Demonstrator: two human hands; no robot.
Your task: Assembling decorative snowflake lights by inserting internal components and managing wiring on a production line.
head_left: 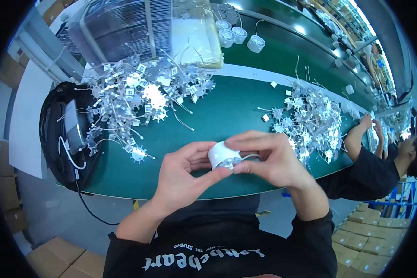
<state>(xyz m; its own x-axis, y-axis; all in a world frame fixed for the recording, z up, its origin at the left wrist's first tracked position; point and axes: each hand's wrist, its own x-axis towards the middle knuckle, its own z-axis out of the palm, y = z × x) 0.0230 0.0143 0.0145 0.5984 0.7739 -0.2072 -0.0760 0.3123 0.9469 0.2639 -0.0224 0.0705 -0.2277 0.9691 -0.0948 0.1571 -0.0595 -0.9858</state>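
Observation:
Between my two hands, above the table's near edge, is a small white cylindrical housing [217,154], tilted so that a clear, shiny inner part faces me. My left hand [183,172] is closed around its left side, thumb against the lower rim. From the right, my right hand [274,160] grips it with fingers over the top and thumb at the rim. A white lead runs from the housing under my right fingers. What the fingertips press on is partly hidden.
Piles of silvery star-shaped parts with white leads lie at left [139,99] and right [312,123] on the green table [217,109]. Beyond stand a strapped stack of trays [118,32] and several white round units [256,43]. A black bag [55,139] lies left; a co-worker's arm [356,134] reaches in right.

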